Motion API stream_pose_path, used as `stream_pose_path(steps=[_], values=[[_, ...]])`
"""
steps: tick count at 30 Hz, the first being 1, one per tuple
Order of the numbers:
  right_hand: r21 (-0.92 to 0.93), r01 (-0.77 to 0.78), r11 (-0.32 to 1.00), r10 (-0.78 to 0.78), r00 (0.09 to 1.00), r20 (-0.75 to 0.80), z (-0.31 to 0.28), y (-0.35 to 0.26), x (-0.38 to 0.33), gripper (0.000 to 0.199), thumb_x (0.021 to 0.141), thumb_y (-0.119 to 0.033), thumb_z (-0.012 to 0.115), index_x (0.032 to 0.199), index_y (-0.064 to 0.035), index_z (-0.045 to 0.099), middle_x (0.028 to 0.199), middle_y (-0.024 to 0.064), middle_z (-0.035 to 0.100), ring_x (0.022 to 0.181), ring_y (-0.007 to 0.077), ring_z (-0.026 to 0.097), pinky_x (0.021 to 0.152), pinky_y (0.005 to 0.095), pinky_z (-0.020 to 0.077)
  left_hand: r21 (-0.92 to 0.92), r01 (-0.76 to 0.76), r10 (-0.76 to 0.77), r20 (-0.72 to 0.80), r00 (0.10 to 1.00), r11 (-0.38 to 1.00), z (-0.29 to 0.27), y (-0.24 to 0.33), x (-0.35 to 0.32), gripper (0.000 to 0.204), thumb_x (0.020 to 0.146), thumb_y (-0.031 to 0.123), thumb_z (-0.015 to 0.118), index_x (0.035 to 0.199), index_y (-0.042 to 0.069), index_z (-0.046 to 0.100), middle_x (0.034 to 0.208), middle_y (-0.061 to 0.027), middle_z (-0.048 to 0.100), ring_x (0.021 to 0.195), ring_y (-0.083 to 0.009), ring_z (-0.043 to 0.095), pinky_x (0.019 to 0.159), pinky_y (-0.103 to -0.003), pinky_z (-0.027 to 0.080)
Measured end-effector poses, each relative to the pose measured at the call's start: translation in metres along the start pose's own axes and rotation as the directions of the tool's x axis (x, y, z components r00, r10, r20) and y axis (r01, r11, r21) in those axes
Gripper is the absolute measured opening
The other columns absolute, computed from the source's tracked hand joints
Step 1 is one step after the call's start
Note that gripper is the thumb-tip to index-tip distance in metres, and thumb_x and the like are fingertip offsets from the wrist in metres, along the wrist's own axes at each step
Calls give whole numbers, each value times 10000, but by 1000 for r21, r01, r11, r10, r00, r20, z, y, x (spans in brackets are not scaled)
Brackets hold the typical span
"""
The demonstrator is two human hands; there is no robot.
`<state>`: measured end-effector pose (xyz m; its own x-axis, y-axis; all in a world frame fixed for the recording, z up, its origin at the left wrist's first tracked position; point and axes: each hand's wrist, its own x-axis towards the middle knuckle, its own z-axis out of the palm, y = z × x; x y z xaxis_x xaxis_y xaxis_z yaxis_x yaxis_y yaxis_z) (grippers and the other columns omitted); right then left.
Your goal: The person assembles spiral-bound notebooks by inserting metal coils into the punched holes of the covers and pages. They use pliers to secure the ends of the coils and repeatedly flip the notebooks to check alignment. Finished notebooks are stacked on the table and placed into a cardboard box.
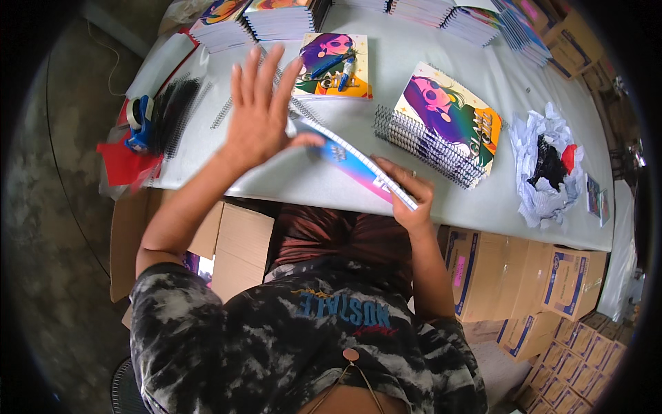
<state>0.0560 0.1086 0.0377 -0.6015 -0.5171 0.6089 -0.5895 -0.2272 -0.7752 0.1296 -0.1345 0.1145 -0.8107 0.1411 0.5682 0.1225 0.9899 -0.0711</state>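
Observation:
A notebook (358, 169) with a blue-to-pink cover is tilted on edge over the front of the table, a row of small marks running along its pale long edge. My right hand (412, 194) grips its right end, fingers wrapped round it. At the other end, my left hand (261, 114) is raised with its fingers spread; its thumb is at the notebook's corner, and I cannot tell whether it touches. Behind that hand lie loose wire spirals (303, 109), partly hidden. To the right stands a stack of spiral-bound notebooks (441, 124) with an illustrated cover.
Pens (345, 72) lie on another notebook stack (324, 47). Bundled black spirals (178, 110) and a blue tape dispenser (140, 124) are at left, crumpled paper (541, 165) at right. More notebook stacks (286, 24) line the back; cardboard boxes (496, 276) stand below the table.

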Motion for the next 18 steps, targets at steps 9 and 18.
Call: stream_pose_path(steps=[9,18], values=[[-89,202,975,-194,976,96,17,-13,-4,343,704,-44,674,1041,2,631,965,175,649,857,260,654,766,304,506,-40,43,-53,-293,955,998,48,-12,-55,984,761,729,353,1324,-73,269,1292,-286,370,1287,-477,176,1003,-622,0],[-118,279,953,-267,958,107,25,-15,-5,312,686,-69,698,990,-12,657,933,187,650,781,251,664,664,297,532,-122,51,-94,-384,919,991,55,-8,-64,1043,717,787,299,1364,-26,205,1397,-332,97,1310,-481,13,1010,-599,-55]])
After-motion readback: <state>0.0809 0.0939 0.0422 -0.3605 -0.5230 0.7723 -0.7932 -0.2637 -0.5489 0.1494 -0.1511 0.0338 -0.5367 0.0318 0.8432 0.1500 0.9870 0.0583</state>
